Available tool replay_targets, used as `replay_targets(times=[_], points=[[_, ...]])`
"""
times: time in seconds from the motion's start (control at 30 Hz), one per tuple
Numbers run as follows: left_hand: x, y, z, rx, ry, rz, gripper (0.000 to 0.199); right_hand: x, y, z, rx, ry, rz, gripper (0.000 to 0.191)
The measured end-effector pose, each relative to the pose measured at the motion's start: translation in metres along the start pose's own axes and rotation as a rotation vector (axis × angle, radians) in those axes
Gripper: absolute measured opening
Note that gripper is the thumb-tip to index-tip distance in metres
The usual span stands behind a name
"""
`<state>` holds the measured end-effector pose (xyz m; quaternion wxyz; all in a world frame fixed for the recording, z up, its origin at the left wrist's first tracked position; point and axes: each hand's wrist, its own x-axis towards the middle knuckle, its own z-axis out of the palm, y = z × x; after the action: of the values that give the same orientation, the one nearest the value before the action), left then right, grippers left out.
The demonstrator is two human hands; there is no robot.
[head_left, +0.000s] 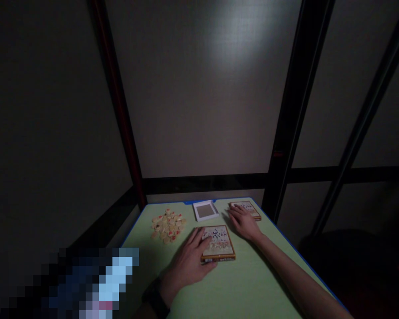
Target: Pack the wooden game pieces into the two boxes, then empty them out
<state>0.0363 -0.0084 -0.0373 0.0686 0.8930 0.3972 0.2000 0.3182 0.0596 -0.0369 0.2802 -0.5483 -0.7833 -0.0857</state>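
My left hand holds the left side of a flat cardboard box with dark calligraphy on its pale top and brown edges. Its fingers lie over the top, and the thumb is by the near edge. Farther back on the right, my right hand rests with its fingers stretched over the left part of a second, similar box. To the left of the nearer box lies a loose heap of round wooden xiangqi pieces, some with red characters. A shallow white open box sits between them at the back.
The green tabletop has a blue rim and narrows toward a panelled wall behind it. At the lower left, a pixelated bright patch hides what is there. The surroundings are dim, and a black watch band circles my left wrist.
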Motion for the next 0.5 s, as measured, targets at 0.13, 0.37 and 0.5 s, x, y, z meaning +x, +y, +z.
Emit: replay_targets(times=[0.13,0.37,0.5], points=[[-0.001,-0.002,0.003,-0.04,-0.052,-0.004,0.071,0.025,-0.023,0.009,0.071,-0.171,0.007,0.037],[-0.001,-0.004,0.004,-0.084,-0.038,-0.019,0.069,0.046,-0.031,0.017,0.035,-0.31,0.102,0.027],[-0.002,-0.003,0.004,-0.074,-0.026,-0.001,0.068,0.043,-0.026,0.016,0.01,-0.341,0.135,0.027]])
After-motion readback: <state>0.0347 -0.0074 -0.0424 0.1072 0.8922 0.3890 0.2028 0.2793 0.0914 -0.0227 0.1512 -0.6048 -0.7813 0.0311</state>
